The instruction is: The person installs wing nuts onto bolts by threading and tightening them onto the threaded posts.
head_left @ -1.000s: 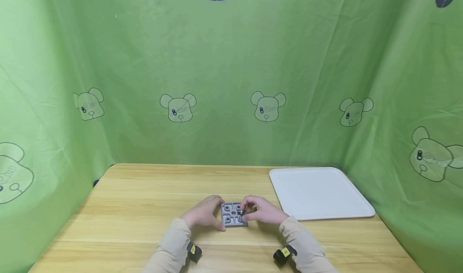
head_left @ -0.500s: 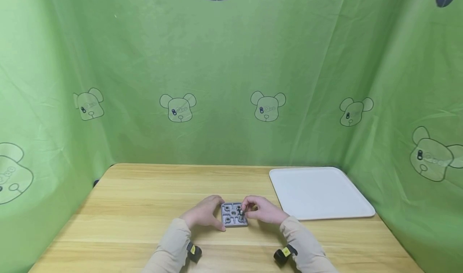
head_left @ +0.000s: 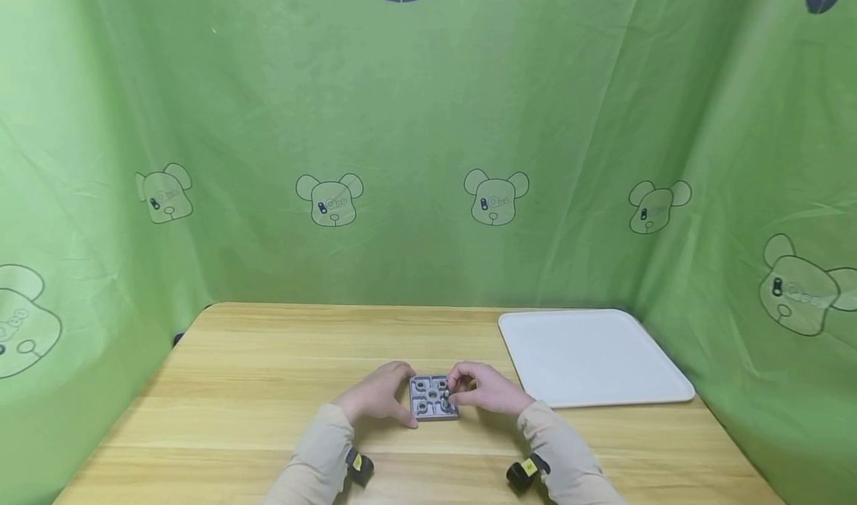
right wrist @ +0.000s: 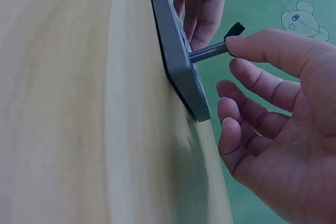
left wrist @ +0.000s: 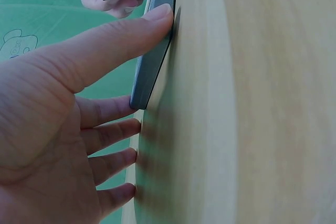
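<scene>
A grey square plate [head_left: 434, 416] with several round holes and raised ribs lies on the wooden table. My left hand [head_left: 379, 395] holds it from the left, thumb on the near edge and index finger at the far side. The other left fingers [left wrist: 116, 163] reach down to the tabletop. A wing screw [right wrist: 211, 52] with a black winged head stands in the near right corner of the plate, much of its thread showing above. My right hand [head_left: 490, 392] pinches the winged head with thumb and index finger; its remaining fingers [right wrist: 252, 111] curl loosely below.
A white tray [head_left: 596, 360] sits at the right side of the wooden table [head_left: 281, 341], just beyond my right hand. Green curtains [head_left: 415, 118] with bear-head prints enclose the table behind and at both sides. Each wrist carries a small black camera [head_left: 359, 466].
The winged head has turned between my right thumb and index finger, which have shifted slightly. My left hand and the plate have stayed in place.
</scene>
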Available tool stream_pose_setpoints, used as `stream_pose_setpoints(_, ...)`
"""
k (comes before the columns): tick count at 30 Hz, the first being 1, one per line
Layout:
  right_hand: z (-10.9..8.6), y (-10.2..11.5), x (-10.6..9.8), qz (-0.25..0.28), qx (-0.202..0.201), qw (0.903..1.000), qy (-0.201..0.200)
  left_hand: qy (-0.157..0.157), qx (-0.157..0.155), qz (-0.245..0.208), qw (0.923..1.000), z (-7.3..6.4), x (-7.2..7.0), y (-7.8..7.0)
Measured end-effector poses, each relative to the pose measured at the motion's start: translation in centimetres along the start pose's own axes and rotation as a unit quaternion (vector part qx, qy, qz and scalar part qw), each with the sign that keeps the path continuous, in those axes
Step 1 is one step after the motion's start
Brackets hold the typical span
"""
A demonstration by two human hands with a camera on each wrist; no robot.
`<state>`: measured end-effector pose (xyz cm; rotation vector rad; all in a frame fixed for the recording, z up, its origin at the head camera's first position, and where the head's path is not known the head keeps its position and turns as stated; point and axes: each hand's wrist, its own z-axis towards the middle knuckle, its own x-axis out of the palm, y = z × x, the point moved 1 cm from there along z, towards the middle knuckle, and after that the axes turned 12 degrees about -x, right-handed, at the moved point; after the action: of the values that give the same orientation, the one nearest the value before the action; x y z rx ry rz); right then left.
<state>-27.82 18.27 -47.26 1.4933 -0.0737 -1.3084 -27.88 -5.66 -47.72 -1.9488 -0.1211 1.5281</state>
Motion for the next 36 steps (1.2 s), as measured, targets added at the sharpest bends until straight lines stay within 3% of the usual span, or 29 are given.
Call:
stream_pose_setpoints(14,0.1,0.5,0.6,0.023,0.026,0.9994,-0.006,-0.001,0.004,0.003,1.0000,0.2,0.1,0.2)
stream_pose_setpoints(36,0.5,0.8,1.6,-0.020,0.029,0.9988,-0.035,-0.002,-0.004,0.006,1.0000,0.2,0.2,0.3)
